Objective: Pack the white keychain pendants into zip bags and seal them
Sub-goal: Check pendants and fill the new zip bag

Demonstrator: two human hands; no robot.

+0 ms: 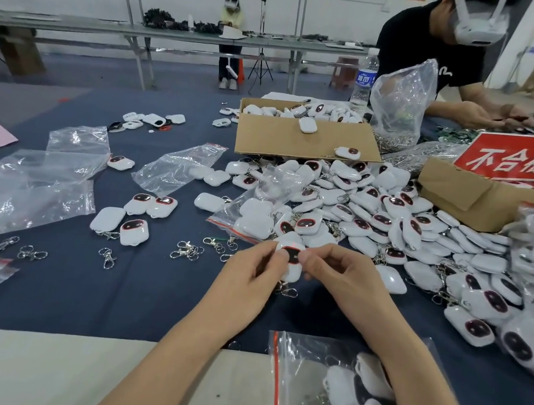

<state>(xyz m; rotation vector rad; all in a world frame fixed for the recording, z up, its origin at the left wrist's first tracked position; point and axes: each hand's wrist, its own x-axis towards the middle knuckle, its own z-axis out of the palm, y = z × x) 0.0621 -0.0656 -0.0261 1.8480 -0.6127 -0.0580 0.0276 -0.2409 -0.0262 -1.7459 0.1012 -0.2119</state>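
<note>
Pendant under handling: a small white rounded plastic keychain pendant with a dark, red-rimmed oval window [290,258], off the table and pinched between both hands. Risk (judged): the hold is by fingertips on a smooth shell, so it could slip and drop onto the dark blue table cloth [113,294] among the loose silver metal clasps [187,251]. Its own silver clasp [286,290] hangs free beneath and could snag the mouth of the clear zip bag with the red seal strip [300,354], or lie across the strip and stop the seal closing. That bag lies near the front edge, partly under the right forearm, with several pendants already inside; the arm could drag it. Position: the pendant sits between the two hands, window toward the camera. The left hand [247,277] curls round its left side, thumb at the front. The right hand [341,272] pinches its upper right edge with thumb and forefinger, other fingers loosely curled. Neither hand holds anything else. Outward: a second, partly filled clear bag [248,222] lies just beyond the pendant, with a large heap of like white pendants [394,221] to the right. Empty crumpled clear bags [17,196] lie to the left and an open brown cardboard box [302,145] behind.
</note>
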